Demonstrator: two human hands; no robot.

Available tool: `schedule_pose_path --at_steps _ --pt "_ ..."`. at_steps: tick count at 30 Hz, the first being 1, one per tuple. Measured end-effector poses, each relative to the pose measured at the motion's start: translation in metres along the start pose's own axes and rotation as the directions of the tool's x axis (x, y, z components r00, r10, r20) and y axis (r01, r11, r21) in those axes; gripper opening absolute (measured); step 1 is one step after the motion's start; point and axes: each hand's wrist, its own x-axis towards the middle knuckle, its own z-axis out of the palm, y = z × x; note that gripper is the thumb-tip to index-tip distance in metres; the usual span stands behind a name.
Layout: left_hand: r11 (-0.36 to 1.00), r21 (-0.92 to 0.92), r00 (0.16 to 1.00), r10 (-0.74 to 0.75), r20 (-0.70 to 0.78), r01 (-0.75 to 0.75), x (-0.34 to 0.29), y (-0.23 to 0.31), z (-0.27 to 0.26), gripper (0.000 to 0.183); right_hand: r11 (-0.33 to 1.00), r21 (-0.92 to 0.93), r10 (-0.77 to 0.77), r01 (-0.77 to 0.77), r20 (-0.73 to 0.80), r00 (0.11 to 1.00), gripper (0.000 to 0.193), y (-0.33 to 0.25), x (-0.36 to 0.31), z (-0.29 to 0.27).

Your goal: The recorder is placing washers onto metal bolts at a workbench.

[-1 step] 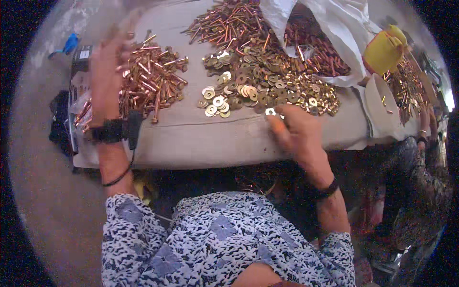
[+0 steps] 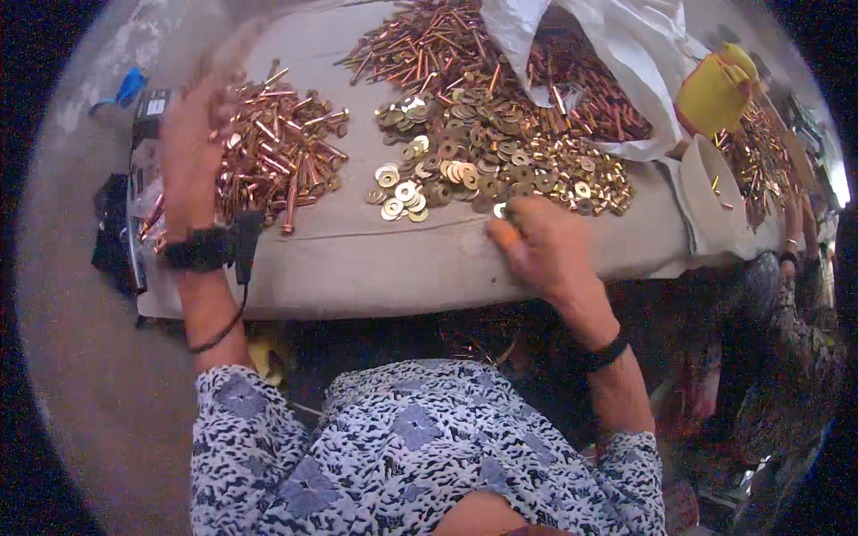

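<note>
Gleaming washers [image 2: 459,169] | brassy, flat, rnd, ctr-holed | R hand [image 2: 550,247] adj.

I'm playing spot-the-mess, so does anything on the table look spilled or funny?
Maybe the white sack: it gapes open at the far side, with coppery rods inside and more heaped loose beside it, as if spilled. Near the left hand, one bolt pokes out of its pile.
</note>
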Motion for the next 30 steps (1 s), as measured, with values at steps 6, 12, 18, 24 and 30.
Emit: schedule_pose_path --at_steps 6,12,18,24,30 --pt "0.945 -0.032 0.906 -0.302 0.296 0.326 -0.069 -0.024 0.045 0.02 0.997 -0.053 0.06 -0.058 0.031 0.998 0.01 0.006 0.0 0.003" --pt "0.79 0.017 0.549 -0.441 0.71 0.613 -0.142 -0.043 0.094 0.019 0.947 0.295 0.189 -0.128 -0.191 0.963 0.013 -0.002 -0.007 0.001" --pt "0.724 0.007 0.451 -0.437 0.778 0.69 -0.161 -0.052 0.114 0.019 0.825 0.487 0.325 -0.287 0.006 0.946 0.016 -0.006 -0.017 -0.008" --pt "0.687 -0.016 0.457 -0.466 0.758 0.727 -0.167 -0.055 0.118 0.018 0.785 0.567 0.289 -0.249 0.021 0.957 0.017 -0.012 -0.021 -0.013" --pt "0.666 -0.034 0.451 -0.465 0.762 0.745 -0.17 -0.055 0.12 0.017 0.89 0.448 -0.031 0.081 -0.119 0.992 0.017 -0.005 -0.021 -0.018"
